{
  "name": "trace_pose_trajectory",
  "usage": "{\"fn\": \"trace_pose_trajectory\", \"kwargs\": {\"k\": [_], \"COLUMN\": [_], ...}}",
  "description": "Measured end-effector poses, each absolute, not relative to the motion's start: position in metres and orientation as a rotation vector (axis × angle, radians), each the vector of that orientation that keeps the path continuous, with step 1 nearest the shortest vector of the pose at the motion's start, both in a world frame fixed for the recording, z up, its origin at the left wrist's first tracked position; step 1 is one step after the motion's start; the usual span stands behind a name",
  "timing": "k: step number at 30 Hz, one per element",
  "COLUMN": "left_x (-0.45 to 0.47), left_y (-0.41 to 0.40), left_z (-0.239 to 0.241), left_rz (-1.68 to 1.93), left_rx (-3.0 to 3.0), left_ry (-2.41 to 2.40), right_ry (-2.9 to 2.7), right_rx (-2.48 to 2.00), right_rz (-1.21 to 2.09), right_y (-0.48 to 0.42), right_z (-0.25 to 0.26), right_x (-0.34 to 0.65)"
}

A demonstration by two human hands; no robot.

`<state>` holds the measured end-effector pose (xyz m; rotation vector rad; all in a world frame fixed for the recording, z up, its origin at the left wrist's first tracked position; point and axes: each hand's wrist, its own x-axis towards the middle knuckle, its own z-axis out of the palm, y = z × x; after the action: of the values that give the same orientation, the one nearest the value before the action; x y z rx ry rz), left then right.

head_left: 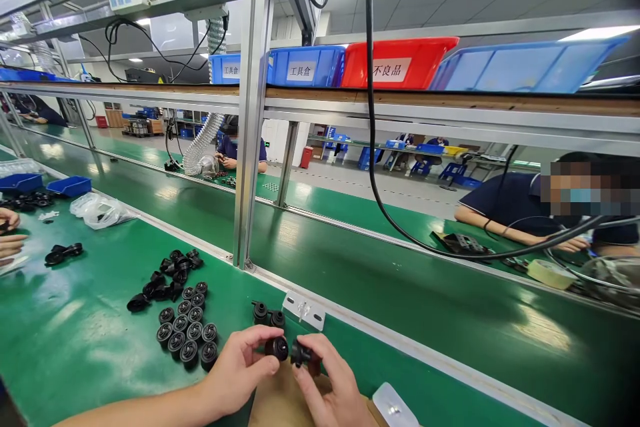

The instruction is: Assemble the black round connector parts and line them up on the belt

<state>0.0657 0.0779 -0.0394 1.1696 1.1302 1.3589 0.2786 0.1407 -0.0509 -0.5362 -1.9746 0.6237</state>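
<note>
My left hand (243,367) pinches a small round black plastic part (277,347) between thumb and fingers, low in the head view. My right hand (327,383) grips a second small black part (301,353) right beside it; the two parts nearly touch. Both hands hover over a brown cardboard piece (277,403) on the green bench (75,333). Left of my hands, several round black caps (187,327) stand in neat rows. Two more black parts (267,315) sit just beyond my fingers.
A loose heap of black parts (167,277) lies farther left, with plastic bags (100,210) and blue trays (69,185). A metal bracket (303,310) sits on the bench edge. A co-worker's hands (7,233) show at far left. Other people work across the green conveyor (400,273). A black cable (373,147) hangs down.
</note>
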Motion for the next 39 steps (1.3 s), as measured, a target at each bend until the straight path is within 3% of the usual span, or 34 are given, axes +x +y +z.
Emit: {"fn": "trace_pose_trajectory", "kwargs": {"k": [20,39], "left_x": [0.065,0.071], "left_y": [0.073,0.073], "left_z": [-0.045,-0.057], "left_rz": [1.356,1.414], "left_rx": [1.286,1.270], "left_ry": [1.154,1.180], "right_ry": [-2.110,-2.154], "right_rx": [-0.365,-0.473], "right_rz": [0.493,0.437], "right_y": [0.148,0.148], "right_z": [-0.056,-0.059], "right_x": [0.276,0.279]}}
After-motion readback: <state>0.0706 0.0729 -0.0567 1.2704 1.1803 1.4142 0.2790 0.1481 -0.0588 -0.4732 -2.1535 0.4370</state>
